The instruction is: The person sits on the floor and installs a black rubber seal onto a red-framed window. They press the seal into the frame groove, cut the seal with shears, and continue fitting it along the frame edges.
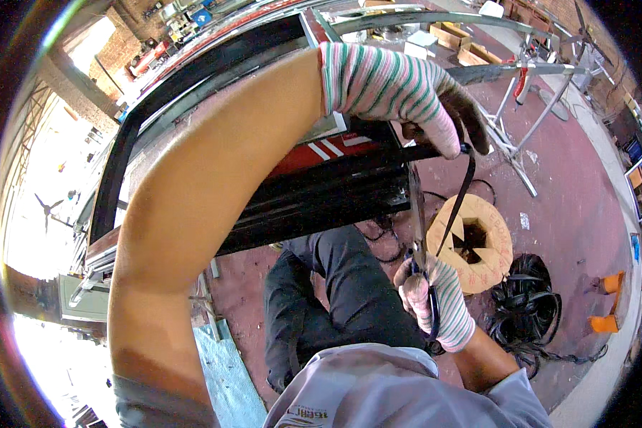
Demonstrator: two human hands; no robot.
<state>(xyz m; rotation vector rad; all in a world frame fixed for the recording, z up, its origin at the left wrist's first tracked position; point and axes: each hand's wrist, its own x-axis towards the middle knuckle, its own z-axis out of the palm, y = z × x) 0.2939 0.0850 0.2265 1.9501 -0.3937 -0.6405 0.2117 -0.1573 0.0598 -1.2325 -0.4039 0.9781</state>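
My left hand (406, 89), in a striped knit glove with dark fingertips, reaches across to the far right corner of a long black frame (314, 189). Its fingers are closed on a thin black rubber strip (466, 187), which bends over there and hangs down toward a cardboard-coloured roll. Lower down, my right hand (446, 303), gloved alike, grips scissors (417, 203) by their dark handles. The blades point upward beside the frame's end, below my left hand. Whether the blades touch the strip I cannot tell.
The beige roll (498, 232) with a hollow middle sits on the reddish floor. Beside it lies a heap of black strip (526, 303). An orange bracket-like object (605, 322) is at far right. A metal stand (510, 135) rises beyond the frame; a light-blue sheet (225, 371) lies lower left.
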